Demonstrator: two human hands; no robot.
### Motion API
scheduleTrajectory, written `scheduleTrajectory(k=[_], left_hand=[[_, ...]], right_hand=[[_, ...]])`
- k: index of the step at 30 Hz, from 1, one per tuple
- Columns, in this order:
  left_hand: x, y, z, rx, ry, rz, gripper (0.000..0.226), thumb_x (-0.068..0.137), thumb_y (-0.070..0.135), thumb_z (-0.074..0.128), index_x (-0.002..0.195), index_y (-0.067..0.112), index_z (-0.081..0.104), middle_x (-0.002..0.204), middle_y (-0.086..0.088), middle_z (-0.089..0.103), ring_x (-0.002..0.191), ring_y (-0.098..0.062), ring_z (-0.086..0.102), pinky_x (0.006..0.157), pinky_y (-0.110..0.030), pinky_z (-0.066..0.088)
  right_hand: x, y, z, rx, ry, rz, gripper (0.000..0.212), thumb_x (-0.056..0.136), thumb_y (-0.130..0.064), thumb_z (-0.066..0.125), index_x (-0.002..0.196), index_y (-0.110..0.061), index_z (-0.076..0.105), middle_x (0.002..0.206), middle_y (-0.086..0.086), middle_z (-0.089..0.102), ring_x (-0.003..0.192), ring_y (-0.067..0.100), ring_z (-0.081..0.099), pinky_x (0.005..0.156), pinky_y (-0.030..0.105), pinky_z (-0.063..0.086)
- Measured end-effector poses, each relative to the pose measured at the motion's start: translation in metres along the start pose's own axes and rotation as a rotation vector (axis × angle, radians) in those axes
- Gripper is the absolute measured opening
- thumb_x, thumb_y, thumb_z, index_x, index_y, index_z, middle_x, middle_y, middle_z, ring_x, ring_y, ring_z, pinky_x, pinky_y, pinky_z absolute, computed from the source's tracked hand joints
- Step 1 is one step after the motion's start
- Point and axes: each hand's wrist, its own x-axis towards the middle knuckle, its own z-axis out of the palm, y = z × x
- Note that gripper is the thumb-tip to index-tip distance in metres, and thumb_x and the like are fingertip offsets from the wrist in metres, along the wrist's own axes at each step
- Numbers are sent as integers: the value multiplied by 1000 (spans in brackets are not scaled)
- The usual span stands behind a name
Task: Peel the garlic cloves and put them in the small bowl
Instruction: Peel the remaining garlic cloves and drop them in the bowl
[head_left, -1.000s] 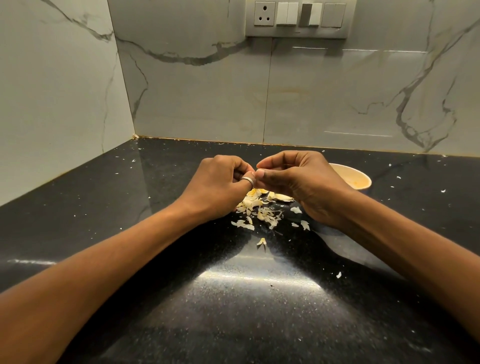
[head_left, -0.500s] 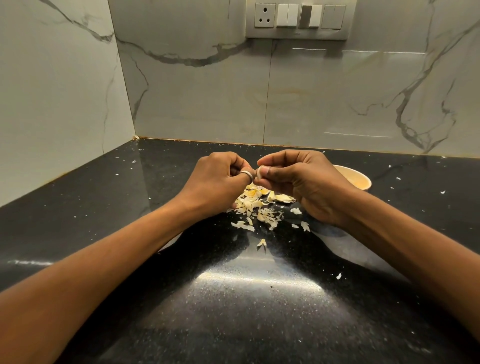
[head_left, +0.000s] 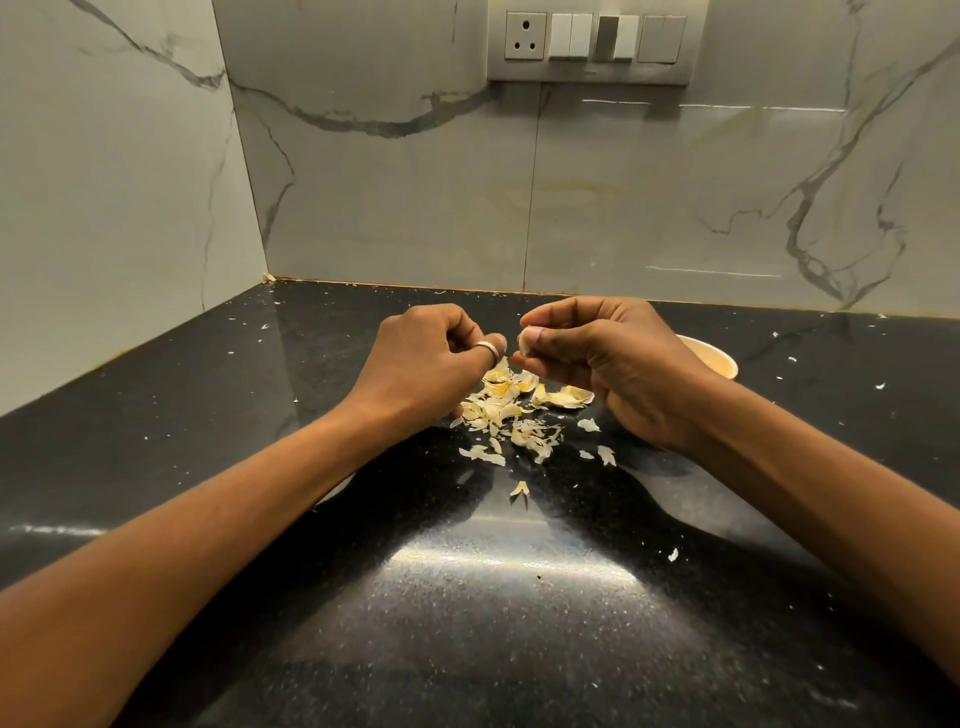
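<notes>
Over the heap of yellowish skins (head_left: 511, 413) on the black stone bench (head_left: 493, 613), probably so scraps drop there, the right hand (head_left: 602, 358) pinches a pale garlic clove (head_left: 525, 343), the left hand (head_left: 423, 364) curled, hold unclear, small cream bowl (head_left: 719, 358) just right.

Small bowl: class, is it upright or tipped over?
Upright: the small bowl sits rim-up on the counter, partly hidden behind the right hand.

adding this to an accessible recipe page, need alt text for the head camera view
A person's right hand pinches a pale garlic clove, the curled left hand with a silver ring close beside it, above a pile of yellowish garlic skins on a black speckled stone counter. A small cream bowl sits partly hidden behind the right hand.
</notes>
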Motion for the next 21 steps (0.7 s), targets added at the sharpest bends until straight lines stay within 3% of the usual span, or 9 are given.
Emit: scheduleTrajectory(k=[2,4,7,10,15,18,21], left_hand=[[0,-1,0,5,0,27,7,90,22,72,92,18,67,80,3,68,68,-12,69,57,-37,62],[0,0,-1,12,-8,71,14,89,9,65,98,19,69,85,4,71,77,-10,70,66,-36,62],[-1,0,-2,20,-29,86,24,90,3,57,91,23,71,78,5,72,72,-10,70,66,-37,62],[-1,-1,0,15,-30,76,20,90,8,60,88,22,74,76,4,71,70,-12,69,65,-38,62],[-1,-3,3,49,-51,118,3,87,23,76,90,21,76,73,12,69,65,1,64,63,-20,56],[1,-5,3,53,-35,113,17,83,38,80,81,22,75,66,8,69,59,-3,64,60,-25,55],[1,-6,4,91,-7,132,26,84,46,76,71,23,72,57,7,64,50,-4,54,53,-25,45]], right_hand=[[0,0,0,-20,9,-11,12,87,8,67,96,2,71,87,16,73,86,29,74,70,26,62],[-1,-1,-1,-38,9,-17,10,86,6,69,95,0,71,86,15,72,84,27,74,67,24,60],[-1,-1,-1,-69,1,-21,11,87,3,70,97,-1,71,86,14,73,84,26,74,66,22,60],[-1,0,-2,-87,-5,-27,11,87,3,70,98,-1,71,87,14,74,85,26,74,67,23,61],[-1,0,-3,-111,1,-44,10,88,1,70,97,-2,71,86,13,74,77,20,73,67,23,60],[-1,-1,-3,-146,8,-59,9,88,-1,71,97,-2,72,87,13,74,76,17,72,66,22,59],[-1,-2,-4,-178,16,-79,10,88,-3,72,98,-3,72,89,13,74,78,18,72,63,20,56]])
